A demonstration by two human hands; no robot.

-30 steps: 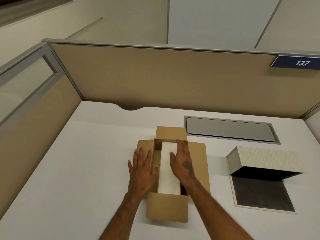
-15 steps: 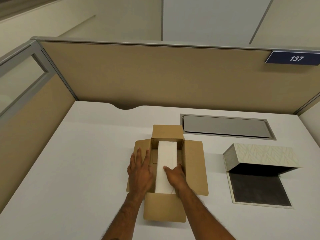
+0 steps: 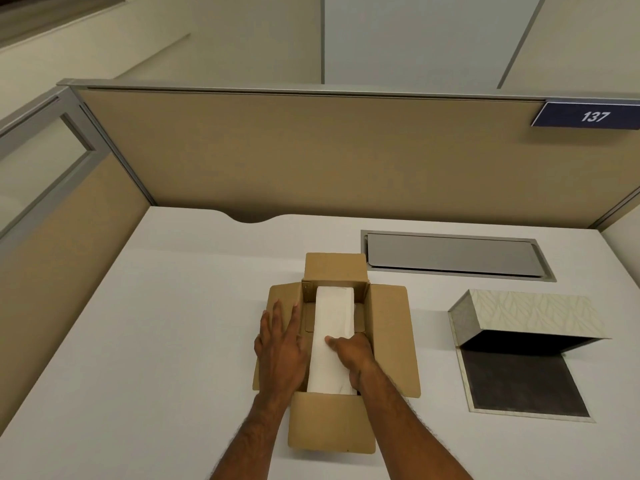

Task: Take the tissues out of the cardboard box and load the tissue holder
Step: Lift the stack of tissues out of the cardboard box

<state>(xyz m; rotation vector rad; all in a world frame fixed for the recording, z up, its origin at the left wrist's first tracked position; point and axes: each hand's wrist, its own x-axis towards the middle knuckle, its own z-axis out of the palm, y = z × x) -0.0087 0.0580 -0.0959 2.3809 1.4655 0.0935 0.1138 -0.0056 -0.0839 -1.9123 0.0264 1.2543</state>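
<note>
The white desk [image 3: 156, 341] carries everything, enclosed by tan partition panels [image 3: 311, 150] along its far and left edges. A grey recessed cover plate [image 3: 453, 254] is set into the desk near the far edge, right of centre. Toward the right edge lies the tissue holder [image 3: 526, 317], its patterned lid raised and its dark interior panel flat on the desk, well apart from both hands. The cardboard box [image 3: 391, 341] sits near the middle of the near edge with all four flaps folded outward. The tissues [image 3: 334, 327], a white block, lie inside the box, running lengthwise from near end to far end. The left hand [image 3: 280, 348] rests flat, fingers spread and gripping nothing, on the box's left flap, just beside the tissues. The right hand [image 3: 353, 355] is inside the box at the right side of the block, thumb pressed on top of the tissues and fingers curled down between block and box wall, grasping it.
</note>
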